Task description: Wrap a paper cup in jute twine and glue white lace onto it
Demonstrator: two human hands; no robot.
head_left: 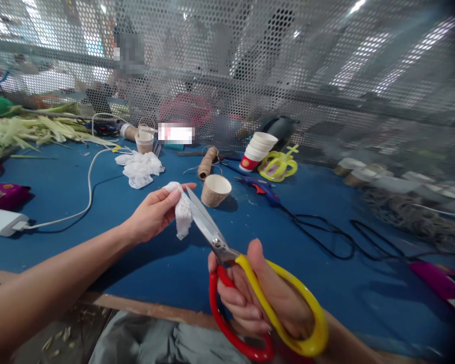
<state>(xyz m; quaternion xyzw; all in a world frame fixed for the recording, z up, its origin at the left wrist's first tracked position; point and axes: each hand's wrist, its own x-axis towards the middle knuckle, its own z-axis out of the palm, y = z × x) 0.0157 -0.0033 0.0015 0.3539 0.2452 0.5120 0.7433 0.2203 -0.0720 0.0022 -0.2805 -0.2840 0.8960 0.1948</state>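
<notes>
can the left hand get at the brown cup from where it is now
Probably, though not freely: the brown cup looks close, but the left hand holds white lace and the scissors point in between.

Grey perforated metal screen behind blue surface; horizontal rail along screen. Surface's front edge brown. Dark floor lower left, pale scraps scattered. Bright light streaks upper right.

Gap between lace pile and twine; scissors, cup in front
</notes>
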